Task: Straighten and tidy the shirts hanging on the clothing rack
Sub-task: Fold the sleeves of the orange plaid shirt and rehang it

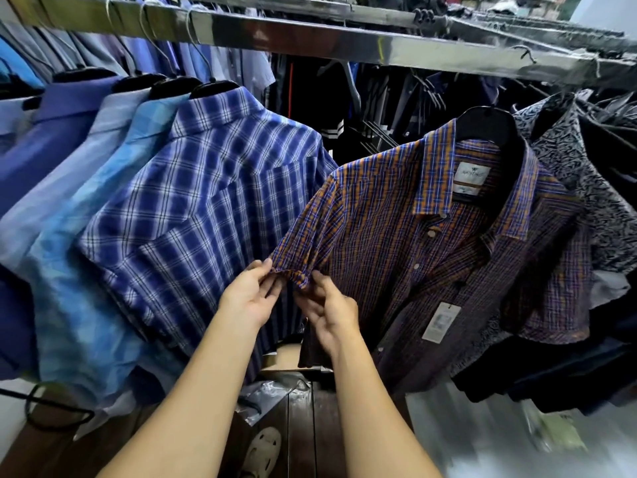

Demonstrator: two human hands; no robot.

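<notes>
Both hands are on the orange-and-blue checked shirt (396,215) right now. It hangs on a black hanger (486,127) from the metal rail (310,46), up at 2 o'clock from my hands. My left hand (250,298) pinches the sleeve hem (293,272) between thumb and fingertips. My right hand (327,313), just at 3 o'clock of it, pinches the bunched part of the same hem. A blue plaid shirt (206,201) hangs at 9 o'clock of the checked one, close by its sleeve. A paper tag (441,320) dangles at its 5 o'clock.
</notes>
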